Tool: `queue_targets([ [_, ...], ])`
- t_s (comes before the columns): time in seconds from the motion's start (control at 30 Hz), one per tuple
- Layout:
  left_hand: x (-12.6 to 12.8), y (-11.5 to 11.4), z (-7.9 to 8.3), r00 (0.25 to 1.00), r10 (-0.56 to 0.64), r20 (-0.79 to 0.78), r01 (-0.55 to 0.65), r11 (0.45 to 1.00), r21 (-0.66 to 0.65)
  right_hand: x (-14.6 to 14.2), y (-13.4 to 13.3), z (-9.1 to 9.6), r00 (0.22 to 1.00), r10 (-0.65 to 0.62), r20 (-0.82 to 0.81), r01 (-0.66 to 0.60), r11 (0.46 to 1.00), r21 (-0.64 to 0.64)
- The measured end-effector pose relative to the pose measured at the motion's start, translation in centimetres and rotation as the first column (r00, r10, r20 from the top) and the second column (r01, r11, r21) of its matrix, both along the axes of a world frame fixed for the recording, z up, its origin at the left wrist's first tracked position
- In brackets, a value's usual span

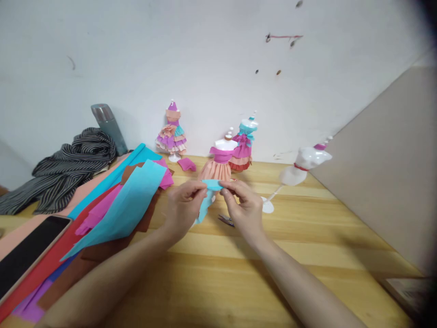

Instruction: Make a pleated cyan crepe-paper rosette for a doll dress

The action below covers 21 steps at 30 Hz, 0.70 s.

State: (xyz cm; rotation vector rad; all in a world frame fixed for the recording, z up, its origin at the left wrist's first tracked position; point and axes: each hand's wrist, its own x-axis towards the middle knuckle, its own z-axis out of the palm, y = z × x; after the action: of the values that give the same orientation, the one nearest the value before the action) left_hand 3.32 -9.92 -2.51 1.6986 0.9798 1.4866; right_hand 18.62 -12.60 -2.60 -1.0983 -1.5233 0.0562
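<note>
A strip of light blue crepe paper (212,185) is stretched between my two hands above the wooden table. My left hand (186,205) pinches its left end, and a longer tail of blue paper hangs down beside those fingers. At the other end, my right hand (242,207) grips the strip between thumb and forefinger. Just behind stands a small white dress form (225,145) in a pink top and a pleated peach skirt (215,171). Beneath my right hand lie small scissors (226,221), partly covered by it.
Coloured crepe sheets (119,205) and a phone (32,255) cover the left side, with a striped cloth (75,168) and a bottle (109,127) behind. Two dressed forms (171,132) (243,146) stand by the wall. A bare form (305,159) leans at right.
</note>
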Motion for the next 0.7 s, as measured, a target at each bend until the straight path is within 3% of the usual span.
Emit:
queue_targets([
  [0.43,-0.17,0.25,-0.35,0.998,-0.030,0.057,0.026,0.997,0.070,0.00,0.02,-0.10,0.998,-0.029,0.049,0.027,0.999,0.041],
  [0.7,-0.41,0.14,0.30,0.998,0.004,-0.060,-0.002,0.999,0.034,-0.16,-0.18,-0.04,0.997,-0.053,0.059,0.053,0.999,0.007],
])
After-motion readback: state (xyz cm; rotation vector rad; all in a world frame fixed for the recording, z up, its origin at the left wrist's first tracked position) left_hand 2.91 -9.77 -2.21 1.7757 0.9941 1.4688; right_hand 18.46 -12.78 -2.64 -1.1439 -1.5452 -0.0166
